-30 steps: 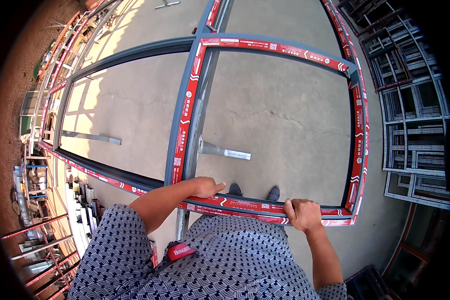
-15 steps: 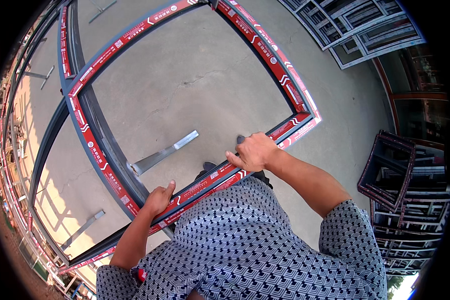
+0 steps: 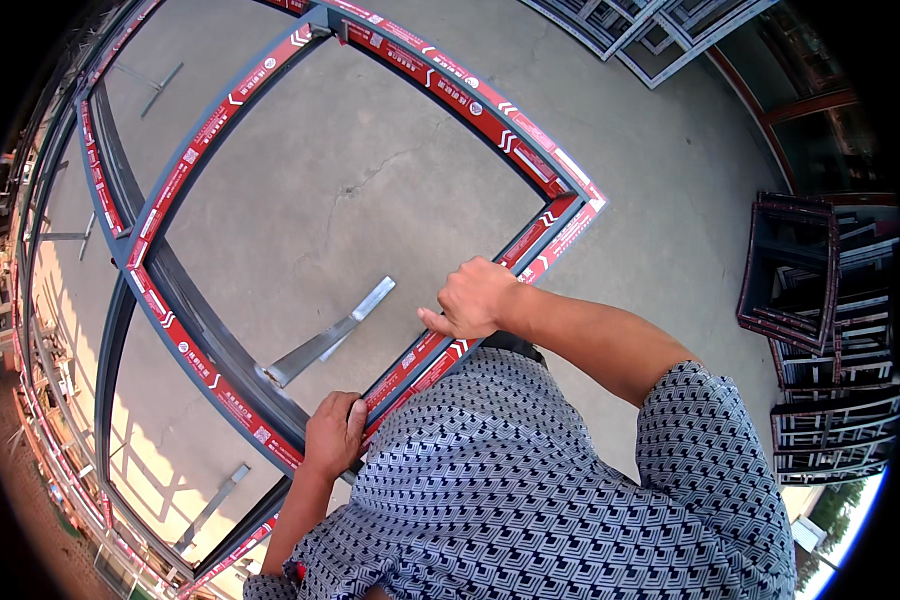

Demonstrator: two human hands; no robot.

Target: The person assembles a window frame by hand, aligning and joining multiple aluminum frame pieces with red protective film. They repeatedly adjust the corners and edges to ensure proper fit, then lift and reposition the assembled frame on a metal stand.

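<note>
While both hands rest on its near rail, the window frame (image 3: 220, 110), grey metal with red protective tape, lies flat on the concrete floor (image 3: 370, 190) and spreads away toward twelve o'clock. The left hand (image 3: 332, 434) grips the rail at about seven o'clock, fingers curled over its edge. The right hand (image 3: 473, 297) sits near the picture's centre, loosely closed on the same rail, thumb pointing toward nine o'clock. A loose metal bar (image 3: 325, 342) lies inside the frame between the hands. More stacked frames (image 3: 820, 330) stand at three o'clock.
</note>
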